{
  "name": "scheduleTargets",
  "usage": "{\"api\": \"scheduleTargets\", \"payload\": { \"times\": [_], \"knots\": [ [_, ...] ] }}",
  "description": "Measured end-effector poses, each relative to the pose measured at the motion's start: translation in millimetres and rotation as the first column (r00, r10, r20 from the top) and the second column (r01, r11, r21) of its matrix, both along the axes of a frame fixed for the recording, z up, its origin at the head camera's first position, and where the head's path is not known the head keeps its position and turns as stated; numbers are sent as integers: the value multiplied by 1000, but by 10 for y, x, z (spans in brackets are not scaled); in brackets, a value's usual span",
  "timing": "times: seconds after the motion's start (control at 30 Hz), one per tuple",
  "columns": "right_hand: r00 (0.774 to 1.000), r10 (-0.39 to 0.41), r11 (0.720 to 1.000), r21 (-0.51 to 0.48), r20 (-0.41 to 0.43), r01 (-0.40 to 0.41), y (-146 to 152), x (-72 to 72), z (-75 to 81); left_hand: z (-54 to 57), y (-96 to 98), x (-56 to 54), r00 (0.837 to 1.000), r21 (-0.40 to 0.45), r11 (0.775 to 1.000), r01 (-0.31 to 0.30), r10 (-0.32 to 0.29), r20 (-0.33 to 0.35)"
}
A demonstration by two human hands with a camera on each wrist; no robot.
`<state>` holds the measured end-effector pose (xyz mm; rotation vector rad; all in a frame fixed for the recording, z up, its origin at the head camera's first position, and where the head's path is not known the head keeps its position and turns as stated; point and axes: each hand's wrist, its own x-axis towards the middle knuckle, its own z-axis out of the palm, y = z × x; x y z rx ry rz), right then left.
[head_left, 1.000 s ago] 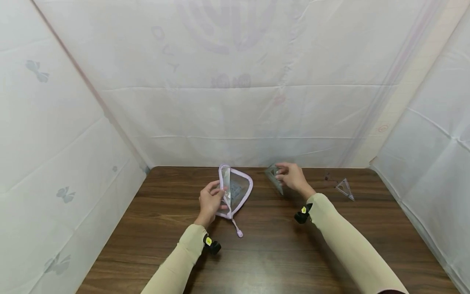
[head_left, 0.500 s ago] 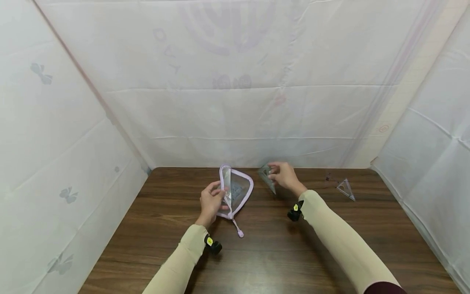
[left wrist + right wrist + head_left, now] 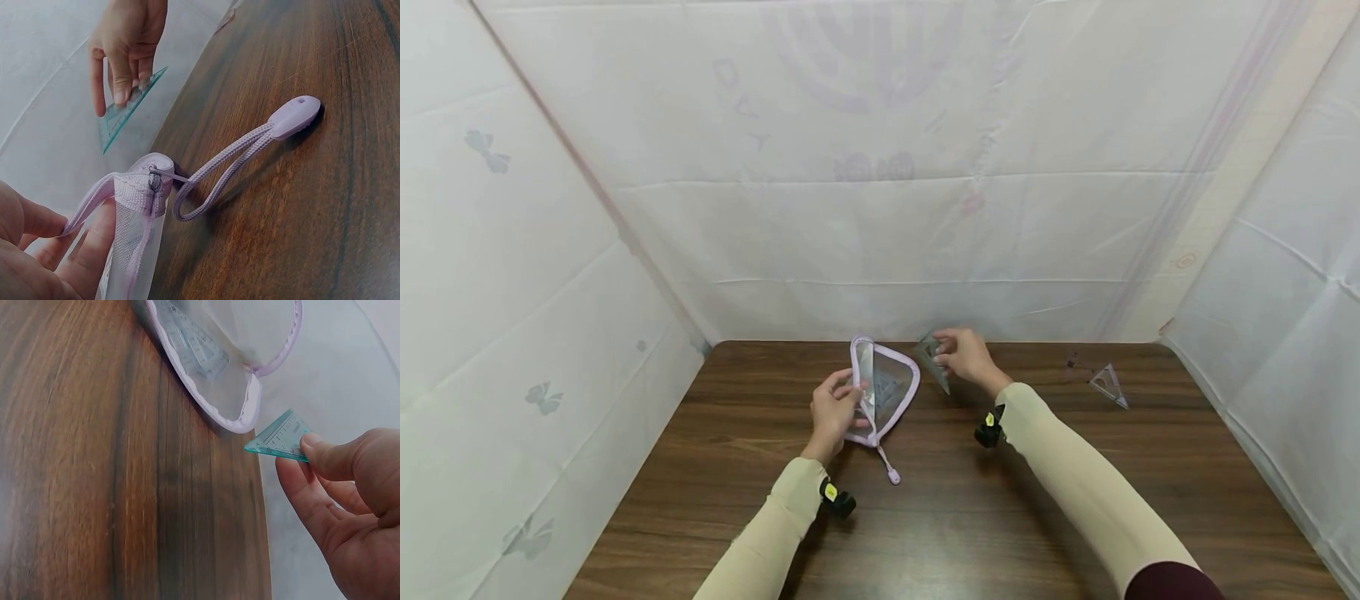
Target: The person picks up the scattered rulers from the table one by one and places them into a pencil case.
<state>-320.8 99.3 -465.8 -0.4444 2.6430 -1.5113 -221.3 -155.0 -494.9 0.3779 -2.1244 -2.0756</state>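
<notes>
A clear zip pouch (image 3: 897,398) with a lilac zipped edge stands propped open near the back of the table. My left hand (image 3: 832,410) pinches one edge of its mouth between thumb and fingers, as the left wrist view shows. Inside lies a transparent ruler-like piece (image 3: 199,347) with printed markings. A lilac cord pull (image 3: 295,117) hangs from the zip onto the wood. My right hand (image 3: 966,357) pinches a teal transparent set square (image 3: 281,439) between thumb and fingers, just right of the pouch and apart from it.
Another transparent set square (image 3: 1109,386) lies on the wooden table (image 3: 955,517) at the back right, beside a small clear piece with dark marks (image 3: 1072,362). White sheeting (image 3: 865,233) rises behind the table and along both sides.
My right hand has moved left with the set square, bringing it close to the pouch. The left hand keeps its hold on the pouch edge, almost unmoved.
</notes>
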Motion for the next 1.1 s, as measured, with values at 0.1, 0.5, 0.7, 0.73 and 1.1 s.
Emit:
{"api": "scheduleTargets", "payload": {
  "times": [0.1,0.5,0.7,0.73,1.1],
  "knots": [
    [1000,7,1000,9,-11,-7,-64,-8,15,0,-3,3,1000,-1,1000,-1,1,-2],
    [1000,18,1000,12,-15,-18,-337,-24,-42,9,12,7,1000,4,1000,3,-3,-2],
    [1000,24,1000,17,-17,-24,-432,-22,-84,-8,12,14,1000,-1,1000,4,-4,-10],
    [1000,27,1000,14,-13,-27,-443,-22,-92,-9,12,14,1000,-3,1000,3,-4,-11],
    [999,20,999,35,-25,-19,-544,-38,-149,-7,14,0,1000,-9,1000,4,-4,-9]
  ]
}}
